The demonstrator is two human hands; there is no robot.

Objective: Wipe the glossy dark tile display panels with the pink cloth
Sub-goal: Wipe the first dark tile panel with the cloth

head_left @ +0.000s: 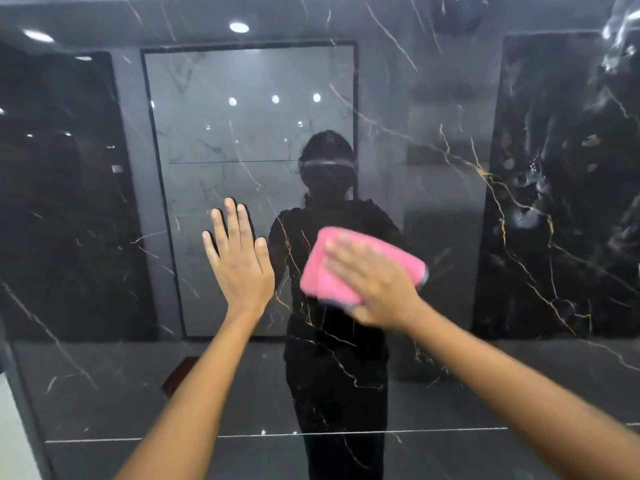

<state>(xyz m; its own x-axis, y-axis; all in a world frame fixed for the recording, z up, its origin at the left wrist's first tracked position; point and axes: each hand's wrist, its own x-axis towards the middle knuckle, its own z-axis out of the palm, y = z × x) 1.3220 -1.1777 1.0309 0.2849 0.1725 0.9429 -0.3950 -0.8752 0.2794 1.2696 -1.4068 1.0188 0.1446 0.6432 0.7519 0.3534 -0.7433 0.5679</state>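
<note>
A glossy dark tile panel (450, 140) with thin gold veins fills the whole view in front of me. My left hand (239, 258) lies flat against it at centre left, fingers straight and spread. Just to its right, my right hand (374, 285) presses a folded pink cloth (325, 271) onto the panel. The right hand is blurred by motion, its fingers lying flat over the cloth. The cloth's lower right part is hidden under that hand.
The panel mirrors a showroom: ceiling lights, other framed tile panels, and a person with a head-worn camera. A thin horizontal joint line (104, 440) crosses the panel low down. A pale strip (10, 427) shows at the far lower left edge.
</note>
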